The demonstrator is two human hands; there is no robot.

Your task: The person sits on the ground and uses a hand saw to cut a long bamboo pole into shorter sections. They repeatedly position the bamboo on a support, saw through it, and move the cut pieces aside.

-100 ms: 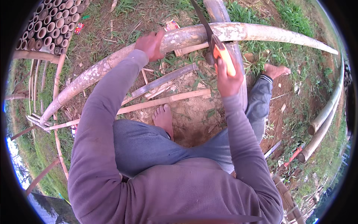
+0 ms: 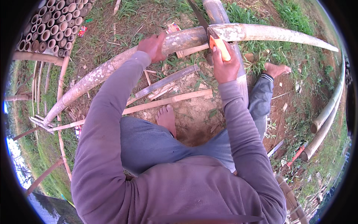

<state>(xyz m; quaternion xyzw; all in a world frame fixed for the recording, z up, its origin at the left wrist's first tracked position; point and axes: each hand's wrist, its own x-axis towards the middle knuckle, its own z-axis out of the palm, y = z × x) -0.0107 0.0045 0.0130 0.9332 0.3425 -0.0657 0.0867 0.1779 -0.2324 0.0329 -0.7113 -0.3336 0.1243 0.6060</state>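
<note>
Left hand (image 2: 152,46) is gripping the pale bamboo pole (image 2: 112,69); right hand (image 2: 225,67) is closed round an orange-handled saw (image 2: 220,47) w/ blade across the pole. Small red packet (image 2: 82,31) is lying nr stacked bamboo tubes (image 2: 46,28).

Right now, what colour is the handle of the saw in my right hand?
Bright orange: the saw handle shows clearly in the head view, gripped by the right hand.
</note>
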